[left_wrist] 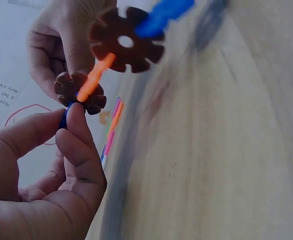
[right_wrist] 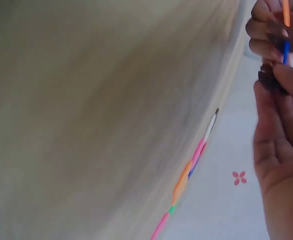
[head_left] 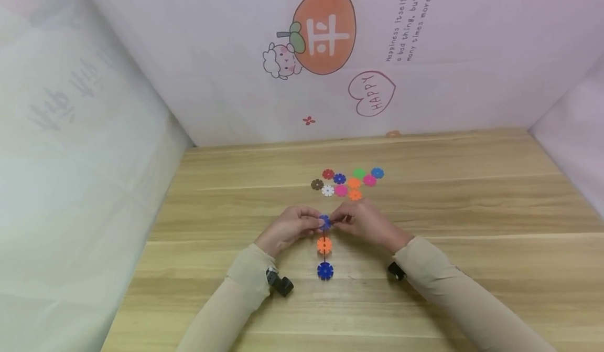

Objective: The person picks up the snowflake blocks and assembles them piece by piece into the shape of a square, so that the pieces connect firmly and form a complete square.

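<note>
Dk blue disc (head_left: 326, 223), orng disc (head_left: 320, 246), brn disc (left_wrist: 121, 55), tan wood-grain tbl (head_left: 236, 184)

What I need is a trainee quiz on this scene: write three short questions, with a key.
1. Multiple choice: which colour of disc does the left hand pinch? (a) white (b) blue (c) green
2. True or false: the white disc lies apart from the chain of joined discs.
3. Count: how many loose orange discs lie on the table beyond the chain?

Key: 1. b, a blue disc; 2. true; 3. two.
</note>
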Motion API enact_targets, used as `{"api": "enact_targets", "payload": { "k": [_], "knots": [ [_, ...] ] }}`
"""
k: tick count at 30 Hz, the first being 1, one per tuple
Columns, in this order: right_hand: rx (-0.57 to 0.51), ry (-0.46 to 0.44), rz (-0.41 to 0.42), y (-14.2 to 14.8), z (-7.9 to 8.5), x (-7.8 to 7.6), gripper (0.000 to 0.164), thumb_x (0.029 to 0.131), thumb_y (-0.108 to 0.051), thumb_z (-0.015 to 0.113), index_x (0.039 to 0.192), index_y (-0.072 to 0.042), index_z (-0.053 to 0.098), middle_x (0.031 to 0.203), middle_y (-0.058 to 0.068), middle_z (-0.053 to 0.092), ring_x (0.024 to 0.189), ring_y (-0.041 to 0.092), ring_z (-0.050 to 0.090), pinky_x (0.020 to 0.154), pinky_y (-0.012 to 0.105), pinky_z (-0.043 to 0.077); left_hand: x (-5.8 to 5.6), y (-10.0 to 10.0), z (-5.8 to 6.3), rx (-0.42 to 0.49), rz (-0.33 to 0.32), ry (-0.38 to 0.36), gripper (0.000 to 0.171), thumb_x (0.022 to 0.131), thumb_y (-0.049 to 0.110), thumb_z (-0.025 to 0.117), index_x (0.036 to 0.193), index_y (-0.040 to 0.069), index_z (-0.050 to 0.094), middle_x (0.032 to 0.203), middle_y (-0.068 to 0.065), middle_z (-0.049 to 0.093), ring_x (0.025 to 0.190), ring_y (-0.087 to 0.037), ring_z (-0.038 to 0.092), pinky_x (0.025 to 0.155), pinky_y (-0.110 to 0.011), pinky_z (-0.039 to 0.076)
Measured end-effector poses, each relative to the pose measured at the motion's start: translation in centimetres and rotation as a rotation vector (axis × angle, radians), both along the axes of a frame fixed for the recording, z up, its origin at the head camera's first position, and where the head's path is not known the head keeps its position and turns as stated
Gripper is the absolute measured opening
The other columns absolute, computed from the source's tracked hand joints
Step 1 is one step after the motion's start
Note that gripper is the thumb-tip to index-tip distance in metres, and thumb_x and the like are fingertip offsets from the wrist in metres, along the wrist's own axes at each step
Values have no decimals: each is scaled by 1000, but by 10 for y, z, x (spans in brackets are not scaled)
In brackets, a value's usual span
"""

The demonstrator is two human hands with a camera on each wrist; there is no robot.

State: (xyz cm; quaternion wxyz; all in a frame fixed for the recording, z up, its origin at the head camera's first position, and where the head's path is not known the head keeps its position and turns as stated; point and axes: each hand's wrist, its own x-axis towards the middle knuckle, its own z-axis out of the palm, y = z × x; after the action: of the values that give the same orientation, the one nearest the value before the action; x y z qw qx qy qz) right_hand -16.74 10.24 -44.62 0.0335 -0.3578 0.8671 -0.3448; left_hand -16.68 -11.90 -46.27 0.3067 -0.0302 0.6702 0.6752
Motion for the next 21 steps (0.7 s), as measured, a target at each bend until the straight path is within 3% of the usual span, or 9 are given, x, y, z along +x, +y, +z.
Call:
{"api": "enact_targets", "payload": {
  "k": [3, 7, 21],
  "knots": [
    [30, -104, -12, 6, -1, -3, 27, 82, -6, 78, 108, -7, 72, 102, 5, 75, 93, 17, 71, 82, 27, 59, 1, -1, -2, -19, 8, 11, 23, 91, 2, 65, 113, -4, 63, 95, -6, 69, 83, -13, 65, 76, -22, 56],
    [85, -221, -103, 18, -3, -7, 34, 84, -11, 77, 116, -6, 69, 109, 5, 73, 102, 20, 68, 92, 37, 57, 3, -2, -3, -36, 33, 9, 20, 90, 2, 65, 111, -1, 64, 98, -7, 70, 84, -13, 65, 76, -22, 56],
    [99, -227, -387, 43, -10, -31, 39, 92, -11, 68, 124, 8, 58, 113, 22, 67, 106, 35, 63, 93, 48, 55, 3, 0, 2, -100, -3, 39, 9, 94, 9, 61, 101, 4, 59, 89, -2, 66, 77, -13, 58, 69, -23, 49]
  ]
}}
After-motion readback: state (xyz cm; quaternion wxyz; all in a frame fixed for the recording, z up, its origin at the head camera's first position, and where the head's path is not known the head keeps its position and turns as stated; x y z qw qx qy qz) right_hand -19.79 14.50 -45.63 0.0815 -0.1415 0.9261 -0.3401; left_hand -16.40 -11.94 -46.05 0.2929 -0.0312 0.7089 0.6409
